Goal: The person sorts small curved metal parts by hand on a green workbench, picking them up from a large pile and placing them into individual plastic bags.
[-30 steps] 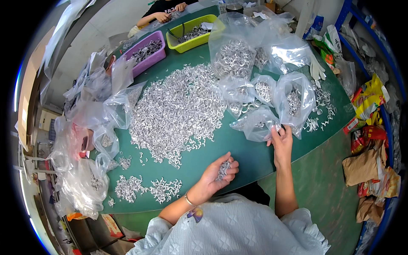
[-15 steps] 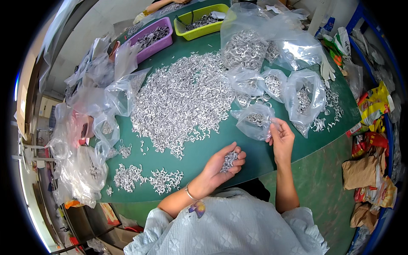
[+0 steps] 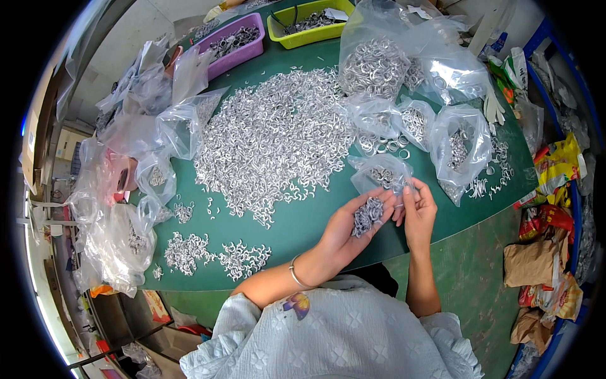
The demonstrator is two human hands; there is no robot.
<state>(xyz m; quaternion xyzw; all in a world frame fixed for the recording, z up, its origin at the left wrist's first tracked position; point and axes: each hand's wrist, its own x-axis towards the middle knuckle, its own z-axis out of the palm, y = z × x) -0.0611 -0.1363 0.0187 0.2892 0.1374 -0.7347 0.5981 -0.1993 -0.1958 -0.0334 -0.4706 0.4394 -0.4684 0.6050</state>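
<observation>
My left hand is palm up and cupped under a heap of small grey metal pieces, its fingers reaching to the near side of a clear plastic bag. That bag lies on the green table with several silvery pieces inside. At its right edge, my right hand pinches the film between thumb and fingers. The left fingertips and the bag's mouth overlap, so I cannot tell whether they touch. A wide pile of curved silvery metal pieces spreads over the table's middle, left of both hands.
More bags of metal parts, including a big bag of rings and an open bag, stand beyond and right. Small heaps lie near left. Purple and yellow-green bins sit at the back. Packages line a blue rack.
My left hand has moved right and forward to the bag. Its fingers have uncurled, showing more of the metal pieces. My right hand still pinches the bag's edge.
</observation>
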